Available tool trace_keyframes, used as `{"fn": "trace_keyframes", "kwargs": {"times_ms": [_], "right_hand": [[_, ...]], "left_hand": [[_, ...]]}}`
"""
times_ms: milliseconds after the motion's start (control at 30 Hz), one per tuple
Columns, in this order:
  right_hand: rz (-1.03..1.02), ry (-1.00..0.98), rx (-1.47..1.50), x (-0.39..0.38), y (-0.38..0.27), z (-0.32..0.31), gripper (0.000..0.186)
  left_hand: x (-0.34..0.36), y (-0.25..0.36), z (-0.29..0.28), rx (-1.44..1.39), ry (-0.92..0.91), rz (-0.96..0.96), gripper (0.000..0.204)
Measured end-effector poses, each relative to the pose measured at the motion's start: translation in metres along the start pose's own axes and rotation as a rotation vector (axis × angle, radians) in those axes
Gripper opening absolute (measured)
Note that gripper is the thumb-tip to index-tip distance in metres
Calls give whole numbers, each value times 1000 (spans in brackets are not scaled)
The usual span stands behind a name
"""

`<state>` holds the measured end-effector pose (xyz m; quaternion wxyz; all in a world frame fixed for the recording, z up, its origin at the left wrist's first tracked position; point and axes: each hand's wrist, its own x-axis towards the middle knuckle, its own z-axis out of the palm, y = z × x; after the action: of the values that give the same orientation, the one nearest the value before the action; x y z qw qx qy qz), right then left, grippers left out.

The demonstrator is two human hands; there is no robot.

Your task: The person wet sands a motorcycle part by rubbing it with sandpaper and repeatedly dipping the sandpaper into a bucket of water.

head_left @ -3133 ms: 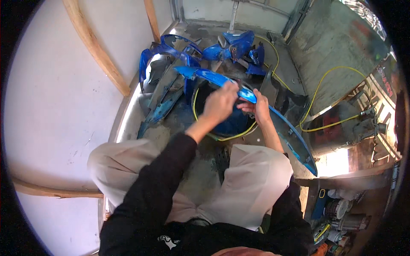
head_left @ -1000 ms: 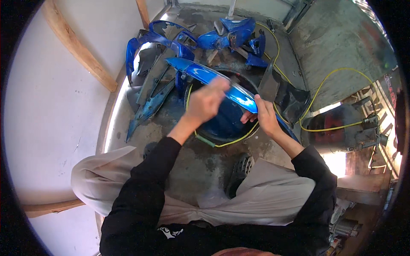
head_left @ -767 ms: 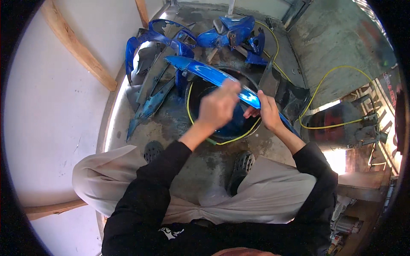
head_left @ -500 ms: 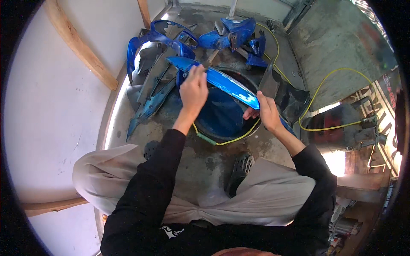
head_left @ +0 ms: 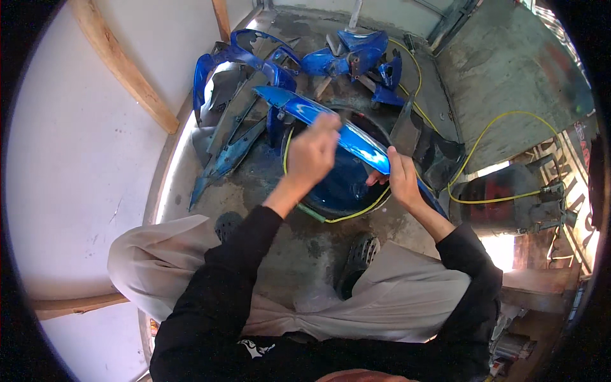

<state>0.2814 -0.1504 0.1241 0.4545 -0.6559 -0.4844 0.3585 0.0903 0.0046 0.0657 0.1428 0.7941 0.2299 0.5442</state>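
Note:
A long, glossy blue motorcycle body panel (head_left: 363,143) slants over a round dark tub (head_left: 377,125) holding water. My right hand (head_left: 403,178) grips the panel's near right end, thumb on top and fingers underneath. My left hand (head_left: 313,151) lies against the middle of the panel, its fingers curled and slightly blurred. Whatever may be under those fingers is hidden. The panel's pointed far end reaches up to the left, past the tub's rim.
Blue fairing pieces (head_left: 363,56) and a curved blue cowl (head_left: 203,67) lie beyond the tub. Narrow dark-blue trim (head_left: 223,162) rests at left. A yellow hose (head_left: 490,124) loops to a compressor tank (head_left: 490,194) at right. Black plastic parts (head_left: 439,153) lie beside the tub.
My left hand has slid along the panel to the right and nearer to me. My right hand keeps its hold on the end. The whole view has shifted slightly.

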Motion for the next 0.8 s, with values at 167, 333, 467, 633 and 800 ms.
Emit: {"fn": "trace_keyframes", "kwargs": {"times_ms": [167, 333, 467, 633, 800], "right_hand": [[-3, 41, -32, 0, -6, 2, 67], [-48, 36, -57, 3, -9, 12, 65], [-113, 148, -131, 2, 2, 0, 59], [-60, 39, -66, 1, -14, -7, 51], [67, -126, 109, -5, -26, -20, 42]], "left_hand": [[4, 3, -9, -138, -78, 36, 27], [11, -47, -16, 257, -26, -325, 31], [-11, 49, -4, -210, -114, -132, 32], [14, 8, -8, -125, -62, -158, 28], [17, -2, -1, -119, -73, -116, 28]]}}
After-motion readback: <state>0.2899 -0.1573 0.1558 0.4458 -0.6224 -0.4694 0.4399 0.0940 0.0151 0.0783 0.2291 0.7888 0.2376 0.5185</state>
